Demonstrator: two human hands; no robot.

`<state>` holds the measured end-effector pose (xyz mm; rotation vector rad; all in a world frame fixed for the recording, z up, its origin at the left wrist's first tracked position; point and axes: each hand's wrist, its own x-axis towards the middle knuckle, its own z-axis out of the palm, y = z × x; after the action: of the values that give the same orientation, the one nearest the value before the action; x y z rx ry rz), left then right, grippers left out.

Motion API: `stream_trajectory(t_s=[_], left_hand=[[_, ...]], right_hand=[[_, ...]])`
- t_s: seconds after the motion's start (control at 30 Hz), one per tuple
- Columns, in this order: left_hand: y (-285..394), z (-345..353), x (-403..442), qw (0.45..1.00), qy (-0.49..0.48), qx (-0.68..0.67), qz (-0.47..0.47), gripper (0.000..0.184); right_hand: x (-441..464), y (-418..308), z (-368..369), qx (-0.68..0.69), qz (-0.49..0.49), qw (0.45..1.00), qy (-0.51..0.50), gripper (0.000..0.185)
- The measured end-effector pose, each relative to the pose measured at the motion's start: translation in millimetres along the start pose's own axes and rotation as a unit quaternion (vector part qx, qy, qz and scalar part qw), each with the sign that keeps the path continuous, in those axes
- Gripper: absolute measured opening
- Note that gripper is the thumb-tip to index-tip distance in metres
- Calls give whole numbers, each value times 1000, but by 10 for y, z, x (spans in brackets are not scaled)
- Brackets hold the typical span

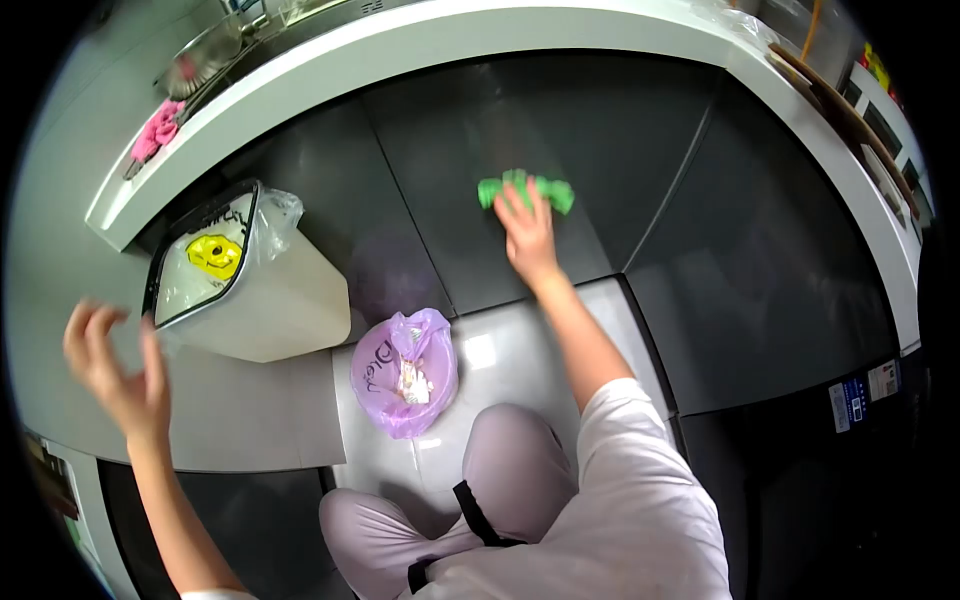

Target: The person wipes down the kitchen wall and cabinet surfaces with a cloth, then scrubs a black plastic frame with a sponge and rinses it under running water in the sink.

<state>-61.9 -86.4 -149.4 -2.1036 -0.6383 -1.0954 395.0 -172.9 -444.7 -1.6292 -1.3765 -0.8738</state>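
My right hand (527, 235) presses a green cloth (552, 193) against a dark, glossy cabinet door (450, 130). The fingers lie over the cloth, which bunches out on both sides of them. Over on the left, my left hand (118, 370) is raised in the air, somewhat blurred, with its fingers apart and nothing in them. It is nearest to the tall white bin (285, 300), which has a black rim, a clear liner and something yellow inside.
A small bin with a purple bag (378, 395) holds some litter and stands on the tiled floor (480, 380) before my knees. Above the cabinets runs a white countertop (440, 35), with a pink cloth (158, 130) and a metal strainer (205, 60) at left.
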Motion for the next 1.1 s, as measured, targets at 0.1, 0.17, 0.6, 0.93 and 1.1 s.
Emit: stream_trajectory(t_s=[0.1,0.17,0.6,0.93,1.1], left_hand=[[500,630,694,993,-46,-67,88,37],[683,1004,1135,984,-13,-82,159,45],[648,1766,1815,963,-28,-85,253,74],[643,1789,1796,960,-18,-64,272,68],[632,1788,1783,957,2,-50,284,65]], right_hand=[[-1042,45,171,57,96,989,-96,52],[-951,45,201,49,122,991,20,43],[1404,1376,-1085,-114,96,917,371,43],[1092,-874,560,91,-11,962,256,31],[869,71,-9,39,-159,973,162,32]])
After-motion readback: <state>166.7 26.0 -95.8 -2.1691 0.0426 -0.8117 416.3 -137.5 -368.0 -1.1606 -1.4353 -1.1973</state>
